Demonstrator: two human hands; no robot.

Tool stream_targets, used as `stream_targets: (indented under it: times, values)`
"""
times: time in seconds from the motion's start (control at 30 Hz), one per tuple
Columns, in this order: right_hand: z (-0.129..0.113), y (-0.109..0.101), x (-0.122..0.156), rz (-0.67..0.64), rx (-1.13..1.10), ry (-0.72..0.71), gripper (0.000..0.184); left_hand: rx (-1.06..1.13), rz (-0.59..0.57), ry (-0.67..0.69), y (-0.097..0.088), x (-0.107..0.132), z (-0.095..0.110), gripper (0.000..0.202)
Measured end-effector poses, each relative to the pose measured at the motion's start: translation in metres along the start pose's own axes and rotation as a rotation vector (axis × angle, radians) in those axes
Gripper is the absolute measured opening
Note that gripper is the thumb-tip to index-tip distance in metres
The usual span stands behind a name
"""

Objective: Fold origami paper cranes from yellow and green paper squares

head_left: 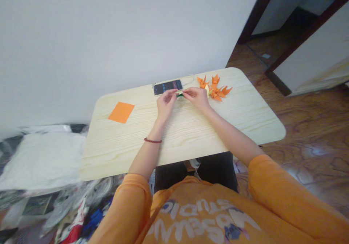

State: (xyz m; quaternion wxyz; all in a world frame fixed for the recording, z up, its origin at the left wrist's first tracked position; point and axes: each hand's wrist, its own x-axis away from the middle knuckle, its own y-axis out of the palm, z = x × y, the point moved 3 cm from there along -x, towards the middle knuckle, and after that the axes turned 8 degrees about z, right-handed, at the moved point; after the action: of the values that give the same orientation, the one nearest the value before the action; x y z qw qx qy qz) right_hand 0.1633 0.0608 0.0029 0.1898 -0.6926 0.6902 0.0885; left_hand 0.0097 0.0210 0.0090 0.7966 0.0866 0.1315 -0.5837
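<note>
Between my two hands is a small piece of green paper (180, 95), mostly covered by fingers, with a pale part along its upper side. My left hand (166, 101) pinches its left end between thumb and fingers. At the other end, my right hand (196, 96) grips it the same way. Both hands are over the far middle of the table, just in front of a phone (167, 87). Several folded orange paper pieces (216, 91) with pointed tips lie just right of my right hand, with a yellow folded piece (207, 90) beside them.
A flat orange paper square (121, 112) lies on the left of the light wooden table (131, 146). A white cable (189, 80) runs from the phone. The table's far edge meets a white wall (122, 36). Bags and clothes crowd the floor at left; a doorway stands at right.
</note>
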Motion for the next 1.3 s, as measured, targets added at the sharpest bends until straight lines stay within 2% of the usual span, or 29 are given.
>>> stream_targets:
  times: [0.1,0.27,0.37,0.5,0.67,0.77,0.97,1.07,1.17,1.3]
  values:
    - [0.002,0.0,0.0,0.009,0.068,-0.063,0.013,-0.003,-0.01,0.027,0.0,-0.001,-0.002,0.034]
    - [0.006,0.0,-0.003,0.06,0.016,-0.036,0.014,0.052,0.022,0.0,-0.001,0.0,-0.002,0.041]
    - [0.009,0.0,-0.004,0.071,-0.038,-0.002,0.012,0.137,0.03,-0.135,0.0,-0.002,-0.008,0.04]
    - [0.011,0.002,-0.005,0.05,-0.084,-0.007,0.014,0.305,0.022,-0.356,0.001,-0.005,-0.018,0.029]
    - [0.008,0.002,-0.003,0.011,-0.079,-0.07,0.012,0.4,0.098,-0.533,-0.001,-0.005,-0.023,0.023]
    - [0.005,0.001,-0.002,0.002,-0.085,-0.099,0.013,0.412,0.106,-0.523,-0.001,-0.005,-0.023,0.023]
    - [0.005,0.005,-0.002,-0.024,-0.163,-0.031,0.014,0.416,0.142,-0.517,-0.002,-0.003,-0.025,0.056]
    - [0.003,0.004,-0.002,-0.007,-0.166,-0.037,0.02,0.391,0.102,-0.544,-0.003,-0.003,-0.024,0.052]
    - [-0.004,0.002,-0.001,0.0,-0.154,-0.098,0.021,0.368,0.064,-0.558,-0.004,-0.002,-0.022,0.041]
    - [-0.01,0.002,0.002,-0.013,-0.126,-0.161,0.021,0.326,0.012,-0.553,-0.004,-0.003,-0.018,0.036]
